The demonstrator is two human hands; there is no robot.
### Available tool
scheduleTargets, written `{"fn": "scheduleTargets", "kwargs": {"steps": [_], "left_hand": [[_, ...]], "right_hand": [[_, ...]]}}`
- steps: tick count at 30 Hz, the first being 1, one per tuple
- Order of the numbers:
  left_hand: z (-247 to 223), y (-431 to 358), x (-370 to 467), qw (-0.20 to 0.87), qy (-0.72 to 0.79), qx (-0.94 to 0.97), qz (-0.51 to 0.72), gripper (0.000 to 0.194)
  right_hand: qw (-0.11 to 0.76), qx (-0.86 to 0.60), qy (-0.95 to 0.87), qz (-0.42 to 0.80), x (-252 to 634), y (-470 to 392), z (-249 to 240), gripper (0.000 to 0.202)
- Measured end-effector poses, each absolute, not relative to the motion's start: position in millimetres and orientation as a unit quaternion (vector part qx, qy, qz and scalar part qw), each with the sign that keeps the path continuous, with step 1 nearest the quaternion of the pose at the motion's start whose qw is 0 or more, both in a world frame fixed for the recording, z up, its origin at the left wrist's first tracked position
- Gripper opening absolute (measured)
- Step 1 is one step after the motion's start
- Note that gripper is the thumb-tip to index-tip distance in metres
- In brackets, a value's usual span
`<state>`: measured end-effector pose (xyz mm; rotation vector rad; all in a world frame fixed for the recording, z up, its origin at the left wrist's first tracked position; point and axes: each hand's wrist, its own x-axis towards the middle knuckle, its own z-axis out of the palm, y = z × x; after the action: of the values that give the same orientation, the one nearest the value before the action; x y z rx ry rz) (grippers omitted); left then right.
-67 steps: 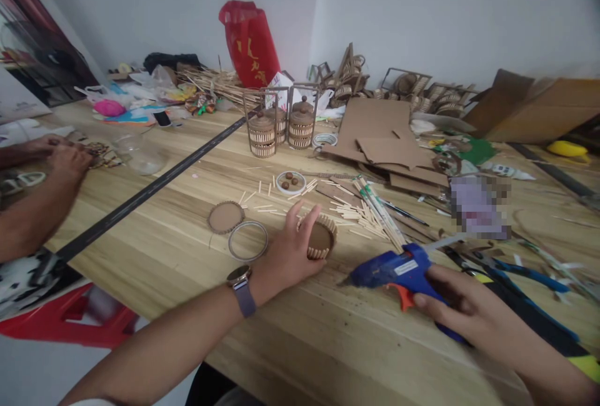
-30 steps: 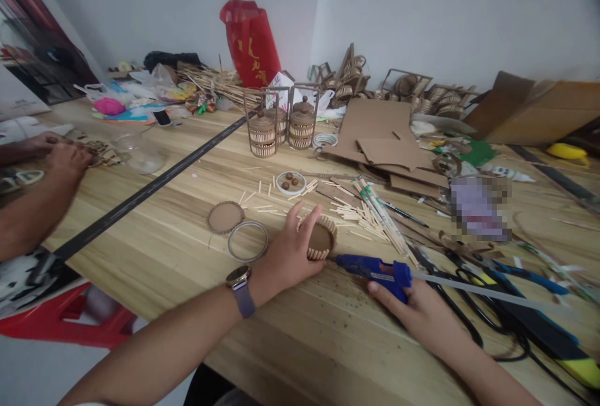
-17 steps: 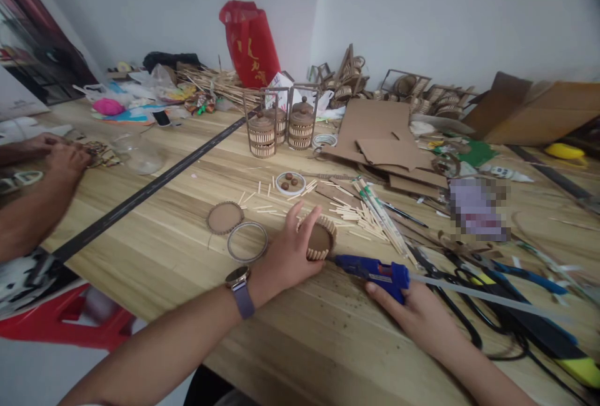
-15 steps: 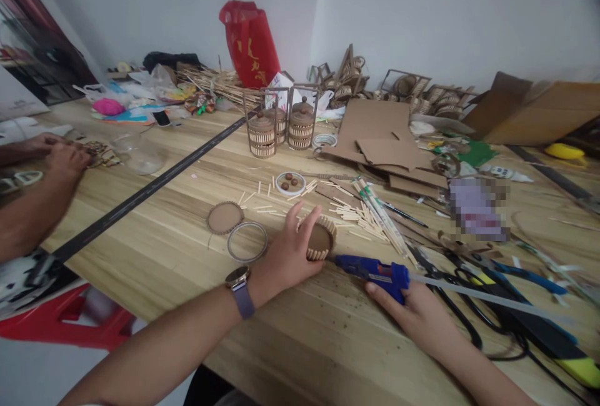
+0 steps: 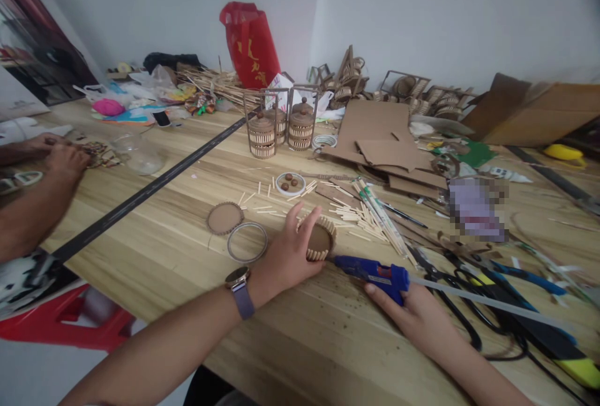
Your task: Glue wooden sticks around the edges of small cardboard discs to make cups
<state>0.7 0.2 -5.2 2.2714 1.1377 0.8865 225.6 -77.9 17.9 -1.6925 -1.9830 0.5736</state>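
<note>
In the head view my left hand (image 5: 293, 253) curls around the left side of a small round cardboard basket base (image 5: 320, 238), its rim lined with short upright wooden sticks. Thumb and fingers touch that rim. My right hand (image 5: 419, 312) grips a blue glue gun (image 5: 375, 272), with a long clear glue stick (image 5: 473, 298) running out of its back. The gun's nozzle points left, close to the base's lower right edge; whether it touches is hard to tell. Loose short sticks (image 5: 354, 212) lie just behind the base. Left of my hand are a ring (image 5: 247, 242) and a cardboard disc (image 5: 225, 218).
Scissors (image 5: 443, 281) and blue-handled pliers (image 5: 529, 275) lie at right. A dish (image 5: 290, 183) holds several brown beads. Finished lidded baskets (image 5: 262, 134) stand behind, near cardboard sheets (image 5: 375, 131) and a red bag (image 5: 250, 47). A co-worker's hands (image 5: 65, 159) are at far left.
Almost nothing differs. Both hands, the basket base and the glue gun stay in practically the same places.
</note>
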Motion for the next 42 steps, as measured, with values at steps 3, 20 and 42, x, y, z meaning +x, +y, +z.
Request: {"fn": "scheduleTargets", "kwargs": {"steps": [3, 20, 42], "left_hand": [[-5.3, 0.1, 0.7, 0.219, 0.412, 0.824, 0.322, 0.102], [-8.8, 1.7, 1.1, 0.213, 0.411, 0.826, 0.322, 0.104], [-8.8, 3.4, 0.3, 0.211, 0.405, 0.832, 0.314, 0.104]], "right_hand": [[0.229, -0.618, -0.725, 0.202, 225.1, -78.2, 19.2, 0.043], [0.248, -0.614, -0.724, 0.197, 223.5, -79.9, 17.5, 0.04], [0.046, -0.657, -0.647, 0.385, 269.3, -74.3, 38.1, 0.061]]}}
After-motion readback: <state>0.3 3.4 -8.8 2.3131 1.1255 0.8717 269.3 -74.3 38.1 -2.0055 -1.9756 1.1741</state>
